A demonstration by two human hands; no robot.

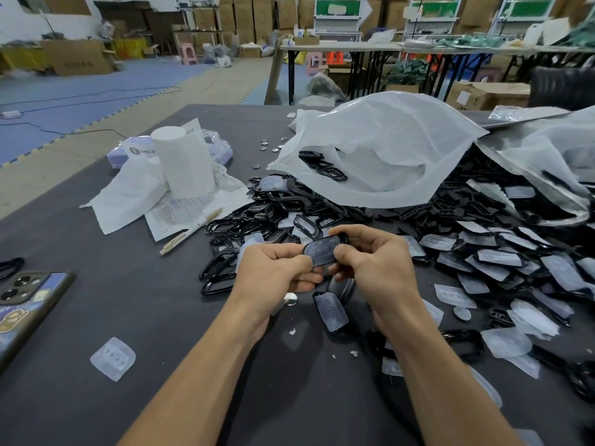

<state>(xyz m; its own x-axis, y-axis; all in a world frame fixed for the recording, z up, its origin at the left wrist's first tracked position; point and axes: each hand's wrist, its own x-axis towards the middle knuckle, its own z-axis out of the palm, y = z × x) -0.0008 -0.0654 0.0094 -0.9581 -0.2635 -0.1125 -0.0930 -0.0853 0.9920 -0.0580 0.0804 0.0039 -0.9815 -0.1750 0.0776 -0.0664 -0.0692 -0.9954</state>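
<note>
Landmark: white plastic bag [386, 149], lying open-mouthed on the grey bench [161, 300]
Work piece: black shell [322, 251] with a cloudy pad on its face, held above the bench on the near side of the bag's mouth
Long axis: roughly left to right, right end a little higher and tipped toward the bag
Left hand [273, 268]: thumb and curled fingers pinch the shell's left end
Right hand [373, 262]: thumb on the face, fingers wrapped behind the right end
Nearer hand: neither; the shell bridges both, so any pressing likely runs along its length between the thumbs
Step, as judged: seating the pad into the shell
Below the bag's mouth: heap of black frames [277, 207]
Right of that heap, under the bag's edge: spread of translucent pads [499, 262]
Nearer than the hands from the bag: a padded shell [331, 312] and a metal disc [291, 299]
Left of the bag: white roll [185, 162], pen [190, 231], phone [29, 300] farthest
In the way: nothing between the hands; the clutter lies under them
</note>
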